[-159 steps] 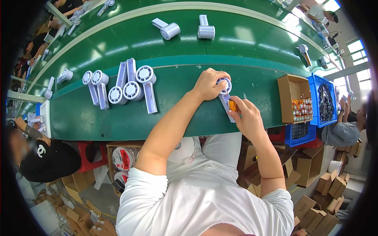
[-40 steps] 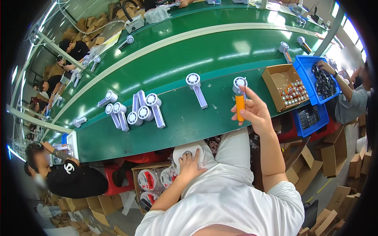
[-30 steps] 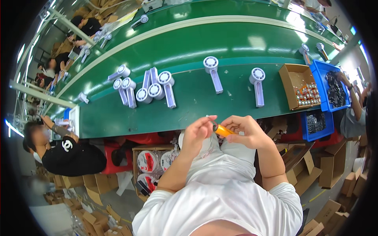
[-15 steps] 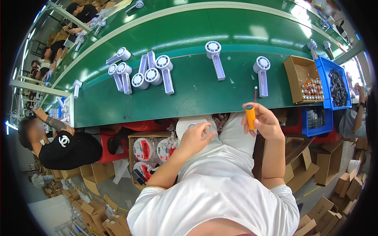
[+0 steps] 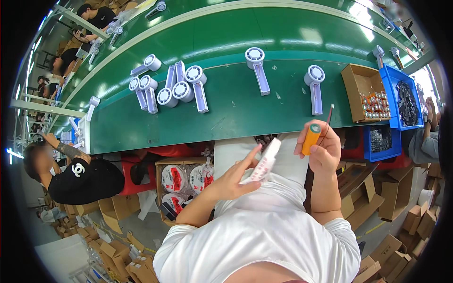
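Note:
Over my lap, my left hand (image 5: pixel 232 181) holds a white flat piece with reddish print (image 5: pixel 265 162) between thumb and fingers. Motion blurs this piece, so its exact kind is unclear. To the right, at the table's front edge, my right hand (image 5: pixel 326 153) is closed around an orange cylindrical battery (image 5: pixel 311 140). The battery is tilted, its greenish end facing up. A thin wire lead (image 5: pixel 329 117) with a small white connector rises beside it. Just beyond lies a light purple handheld fan (image 5: pixel 316 96), the one nearest my right hand, its long handle pointing toward me.
More handheld fans (image 5: pixel 182 91) lie on the green table (image 5: pixel 226 125), mostly left of centre. A cardboard box of batteries (image 5: pixel 355 96) and a blue bin of black parts (image 5: pixel 390 101) stand right. Below left is a box of round, red-and-white-labelled packs (image 5: pixel 173 179). A co-worker (image 5: pixel 85 179) sits left.
My left hand has lifted and turned, bringing the white printed piece into view. My right hand has shifted slightly right with the battery, which now tilts more.

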Demonstrator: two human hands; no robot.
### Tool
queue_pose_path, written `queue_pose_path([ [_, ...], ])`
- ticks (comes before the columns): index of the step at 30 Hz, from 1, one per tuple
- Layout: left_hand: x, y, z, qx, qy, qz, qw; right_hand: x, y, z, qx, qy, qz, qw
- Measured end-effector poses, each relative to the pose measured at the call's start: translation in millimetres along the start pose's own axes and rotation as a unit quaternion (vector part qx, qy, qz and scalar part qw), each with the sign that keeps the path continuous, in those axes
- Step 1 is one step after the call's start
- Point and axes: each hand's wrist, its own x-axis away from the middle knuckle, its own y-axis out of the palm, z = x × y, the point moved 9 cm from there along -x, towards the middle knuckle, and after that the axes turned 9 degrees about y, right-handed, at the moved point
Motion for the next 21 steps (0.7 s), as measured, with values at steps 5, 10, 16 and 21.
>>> queue_pose_path([
  [5,-21.7,-21.6,31.4,0.101,0.128,0.131,0.978,-1.8,29.9,-6.3,0.001,-0.041,0.03,0.999],
  [10,-29.5,-23.2,34.7,-0.073,0.151,0.165,0.972,-2.7,55.0,9.2,0.181,0.056,0.03,0.981],
  [16,-34.3,-19.9,31.3,-0.119,0.231,0.141,0.955,0.7,65.1,-5.3,0.372,-0.056,0.014,0.926],
  [21,-38.3,-29.4,36.4,0.106,0.194,0.272,0.937,3.6,78.7,-8.5,0.443,-0.103,-0.021,0.891],
])
